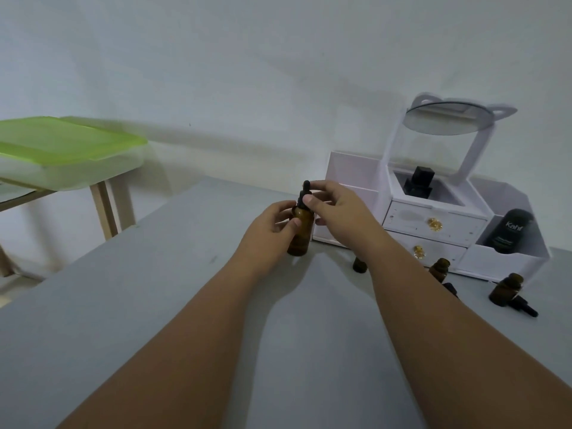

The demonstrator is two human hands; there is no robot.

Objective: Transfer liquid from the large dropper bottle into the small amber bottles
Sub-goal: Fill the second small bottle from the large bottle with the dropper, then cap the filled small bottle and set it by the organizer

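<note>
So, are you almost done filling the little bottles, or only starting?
Only starting, it looks like.

Done: the small amber bottles stand on the table, at least two uncapped, with loose droppers lying beside them.

In hand: the left hand holds the large dropper bottle upright, and the right hand pinches its black cap, still on.

Left: drawing liquid and filling each small bottle. I can't tell if any holds liquid yet.

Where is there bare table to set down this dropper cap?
Free: grey table left of the left hand, and the strip between the forearms. Crowded: right of the right hand, before the white organizer, among small amber bottles and loose droppers.
</note>
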